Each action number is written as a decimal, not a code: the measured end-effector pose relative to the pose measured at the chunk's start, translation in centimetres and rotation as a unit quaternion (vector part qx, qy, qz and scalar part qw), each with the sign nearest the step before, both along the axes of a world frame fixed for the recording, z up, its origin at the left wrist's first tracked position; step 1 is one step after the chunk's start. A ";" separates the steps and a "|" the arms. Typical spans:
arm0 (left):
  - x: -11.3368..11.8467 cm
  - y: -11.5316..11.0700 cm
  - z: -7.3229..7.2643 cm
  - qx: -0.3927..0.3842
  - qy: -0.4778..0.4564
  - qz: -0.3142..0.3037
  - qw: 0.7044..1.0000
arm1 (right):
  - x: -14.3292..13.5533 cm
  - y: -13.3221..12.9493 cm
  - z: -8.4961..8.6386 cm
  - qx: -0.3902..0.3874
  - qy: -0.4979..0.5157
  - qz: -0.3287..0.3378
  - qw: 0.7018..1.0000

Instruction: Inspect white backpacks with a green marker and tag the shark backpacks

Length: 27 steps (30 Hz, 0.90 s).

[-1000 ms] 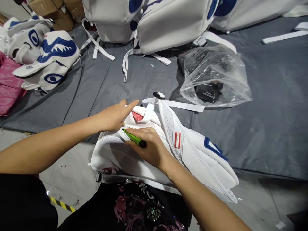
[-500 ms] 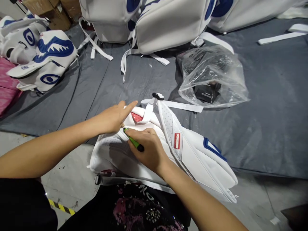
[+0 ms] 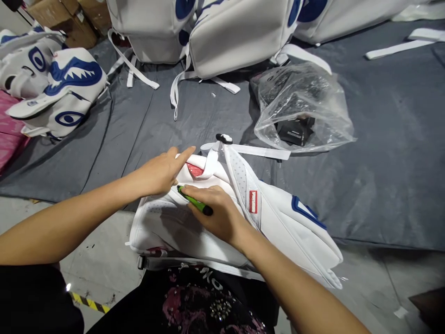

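Observation:
A white backpack [image 3: 278, 222] with a red label and a blue patch lies on its side across my lap and the table's front edge. My right hand [image 3: 215, 211] is closed around a green tool [image 3: 196, 202] with black ends, its tip at the bag's upper seam. At the bag's top left, my left hand [image 3: 165, 172] presses the fabric beside that tip, index finger stretched toward the red patch [image 3: 195, 170]. Its other fingertips are curled at the seam, pinching the white fabric. A white strap [image 3: 262, 151] with a black buckle lies behind the bag.
Beyond the bag is a grey-covered table [image 3: 392, 153]. A clear plastic bag [image 3: 306, 106] with black items lies on it. White backpacks [image 3: 239, 39] line the back. More white and blue bags [image 3: 76, 93] sit at the left by a pink one [image 3: 10, 130]. Cardboard boxes [image 3: 64, 21] stand behind.
The whole view has shifted slightly. My right hand and the green tool's rear end have moved slightly right relative to the bag; the tip stays at the seam, and my left hand keeps its place.

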State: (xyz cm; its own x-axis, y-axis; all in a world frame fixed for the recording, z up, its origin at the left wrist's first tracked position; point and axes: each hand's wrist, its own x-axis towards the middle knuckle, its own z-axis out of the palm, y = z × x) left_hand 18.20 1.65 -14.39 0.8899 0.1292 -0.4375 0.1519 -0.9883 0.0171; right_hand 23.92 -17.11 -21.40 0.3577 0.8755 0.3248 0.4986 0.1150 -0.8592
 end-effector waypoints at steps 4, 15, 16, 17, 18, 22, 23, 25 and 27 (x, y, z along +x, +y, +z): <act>0.1 0.0 0.0 -0.002 -0.003 0.003 1.000 | 0.0 0.5 -0.3 0.026 0.008 0.040 0.999; 0.3 -0.4 0.4 -0.005 0.012 0.022 1.000 | -0.3 -0.2 0.8 -0.021 -0.021 -0.029 0.999; 0.2 -0.4 0.4 -0.004 0.012 0.022 1.000 | -0.3 -0.2 0.8 -0.008 -0.008 -0.015 1.000; 0.2 -0.4 0.4 -0.002 0.011 0.022 1.000 | -0.4 -0.1 0.7 0.001 0.001 0.004 1.000; 0.2 -0.4 0.4 0.000 0.009 0.024 1.000 | -0.4 0.0 0.6 0.002 0.004 0.017 1.000; 0.2 -0.3 0.2 -0.003 0.008 0.029 1.000 | -0.5 0.1 0.3 -0.011 -0.013 -0.030 0.999; 0.2 -0.3 0.2 -0.004 0.009 0.030 0.999 | -0.5 0.1 0.2 -0.009 -0.014 -0.038 0.999; 0.1 -0.2 0.2 -0.004 0.008 0.031 0.999 | -0.5 0.1 0.2 -0.005 -0.014 -0.029 0.999; 0.0 -0.2 0.2 -0.004 0.001 0.025 1.000 | -0.5 0.2 0.1 -0.016 -0.019 -0.015 1.000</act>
State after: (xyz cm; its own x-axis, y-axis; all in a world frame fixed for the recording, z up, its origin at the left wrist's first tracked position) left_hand 18.23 1.43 -14.20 0.8812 0.1704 -0.4410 0.2016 -0.9792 0.0244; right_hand 23.46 -16.87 -21.27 0.3717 0.8748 0.3108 0.5345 0.0721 -0.8421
